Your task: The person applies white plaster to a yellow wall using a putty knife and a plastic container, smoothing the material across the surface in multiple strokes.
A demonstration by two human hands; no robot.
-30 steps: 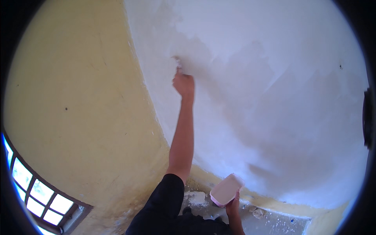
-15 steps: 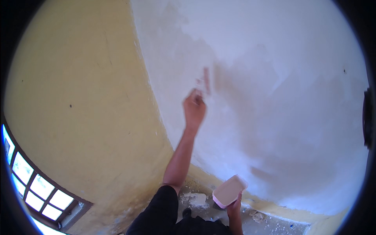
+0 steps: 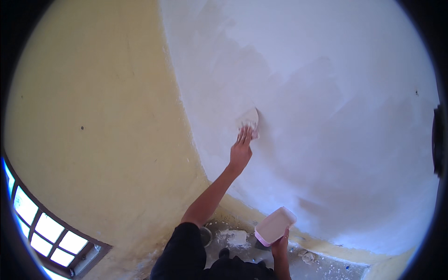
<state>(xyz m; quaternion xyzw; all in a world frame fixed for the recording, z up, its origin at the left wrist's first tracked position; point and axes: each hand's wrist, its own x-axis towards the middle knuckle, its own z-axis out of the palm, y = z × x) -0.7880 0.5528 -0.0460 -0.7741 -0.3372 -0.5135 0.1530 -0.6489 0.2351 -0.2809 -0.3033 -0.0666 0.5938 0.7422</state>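
My left hand point(image 3: 241, 148) reaches up to the wall, its fingers pressed on a wide putty knife point(image 3: 252, 120) smeared with pale filler. The blade lies nearly flat against the white wall point(image 3: 298, 135), which carries damp grey-beige patches around it. Lower down, my right hand point(image 3: 280, 244) grips a pink rectangular tub point(image 3: 264, 239) by its side. That tub is tilted, and a smooth pale surface shows within its rim; I cannot tell how full it is.
A yellow wall point(image 3: 116, 116) meets the white one at a corner on the left. At lower left is a window point(image 3: 49, 228) with dark bars. Below, the floor point(image 3: 322, 268) is splattered white, with a white lump point(image 3: 235, 237) and a round container point(image 3: 206, 236). A dark object point(image 3: 437, 140) borders the right.
My left hand and the putty knife have moved down and slightly right; the blade has turned from edge-on to flatter against the wall. The tub stays almost in place.
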